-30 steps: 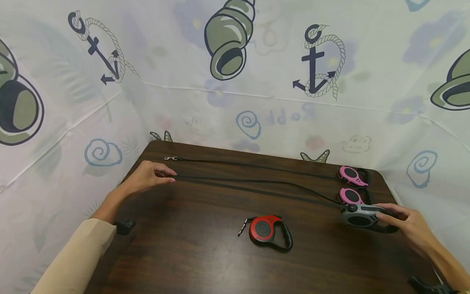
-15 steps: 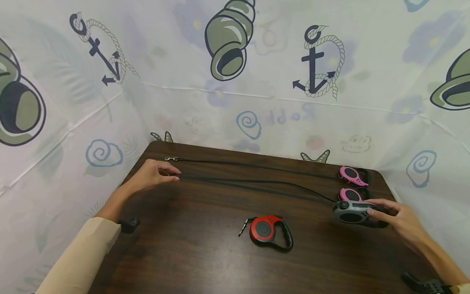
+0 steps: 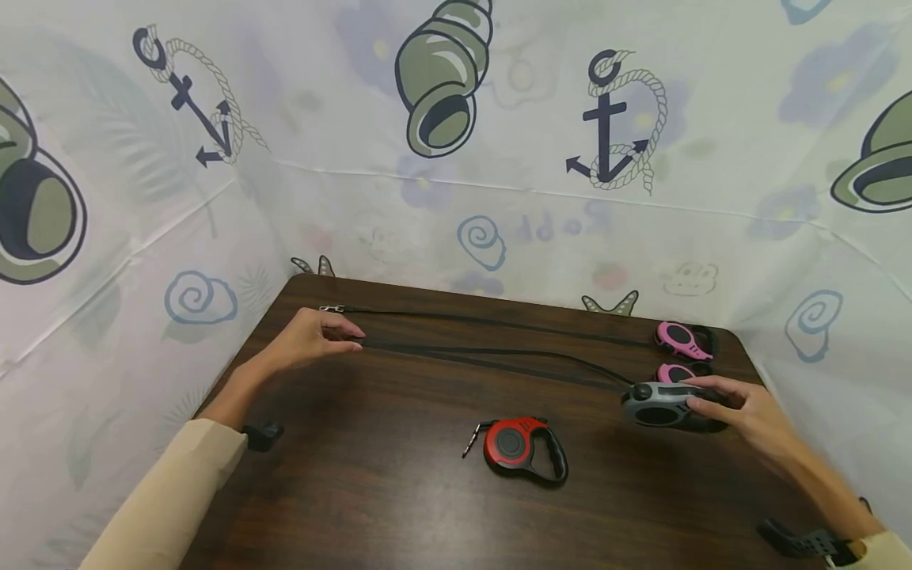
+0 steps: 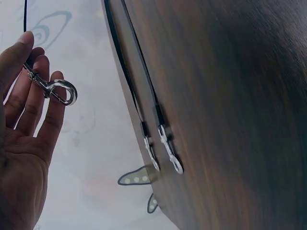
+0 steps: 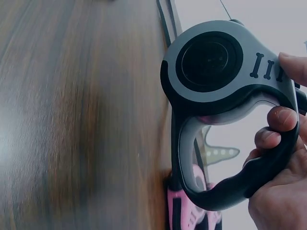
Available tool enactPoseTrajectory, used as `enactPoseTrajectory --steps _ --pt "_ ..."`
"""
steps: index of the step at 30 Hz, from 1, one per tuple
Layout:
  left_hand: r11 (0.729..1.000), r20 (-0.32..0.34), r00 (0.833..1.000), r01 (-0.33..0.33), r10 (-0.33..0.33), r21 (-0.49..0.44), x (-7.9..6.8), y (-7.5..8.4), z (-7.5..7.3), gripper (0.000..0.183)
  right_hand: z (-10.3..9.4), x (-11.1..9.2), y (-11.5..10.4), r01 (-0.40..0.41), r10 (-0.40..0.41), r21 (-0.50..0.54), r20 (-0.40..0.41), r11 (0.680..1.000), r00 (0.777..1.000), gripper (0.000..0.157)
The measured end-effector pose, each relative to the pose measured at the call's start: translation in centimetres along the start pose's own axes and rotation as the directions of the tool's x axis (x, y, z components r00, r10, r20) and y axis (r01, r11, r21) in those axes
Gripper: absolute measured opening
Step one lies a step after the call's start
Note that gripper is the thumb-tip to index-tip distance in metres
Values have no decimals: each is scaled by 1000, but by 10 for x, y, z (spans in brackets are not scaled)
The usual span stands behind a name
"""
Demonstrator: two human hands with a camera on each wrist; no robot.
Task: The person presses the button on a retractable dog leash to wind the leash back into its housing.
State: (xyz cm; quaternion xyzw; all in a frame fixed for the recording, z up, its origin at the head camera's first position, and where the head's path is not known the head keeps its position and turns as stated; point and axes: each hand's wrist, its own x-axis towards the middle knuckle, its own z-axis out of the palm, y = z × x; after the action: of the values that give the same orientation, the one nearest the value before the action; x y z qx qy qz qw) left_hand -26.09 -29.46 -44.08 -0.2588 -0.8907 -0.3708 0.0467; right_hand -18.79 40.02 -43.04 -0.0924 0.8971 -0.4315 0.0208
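Note:
My right hand grips the black loop handle of a grey and black retractable dog leash, held above the table at the right. My left hand, at the far left, pinches a thin black cord. Just below those fingers, in the left wrist view, hangs a silver snap hook. Dark lines run between the two hands in the head view; which is the grey leash's cord and which lies on the table is hard to tell. The thumb lies on the grey casing in the right wrist view.
Two pink retractable leashes lie at the back right; the grey one partly hides the nearer. Two black straps with silver clips lie along the back edge. A red retractable leash lies mid-table. Printed cloth surrounds the brown table.
My right hand has moved left with the grey leash, covering more of the nearer pink one. My left hand has drifted slightly right. The red and pink leashes stay put.

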Motion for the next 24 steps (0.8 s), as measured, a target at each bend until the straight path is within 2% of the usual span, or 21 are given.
enactPoseTrajectory --steps 8,17,24 --pt "999 2 999 -34 34 2 8 8 6 19 11 8 -10 84 -84 -4 -2 996 996 36" --pt "999 10 999 -40 40 -15 13 17 10 19 23 15 -24 82 -84 92 13 992 996 40" --pt "997 32 999 -38 40 -64 16 23 19 19 32 21 -34 106 -110 92 38 990 993 34"
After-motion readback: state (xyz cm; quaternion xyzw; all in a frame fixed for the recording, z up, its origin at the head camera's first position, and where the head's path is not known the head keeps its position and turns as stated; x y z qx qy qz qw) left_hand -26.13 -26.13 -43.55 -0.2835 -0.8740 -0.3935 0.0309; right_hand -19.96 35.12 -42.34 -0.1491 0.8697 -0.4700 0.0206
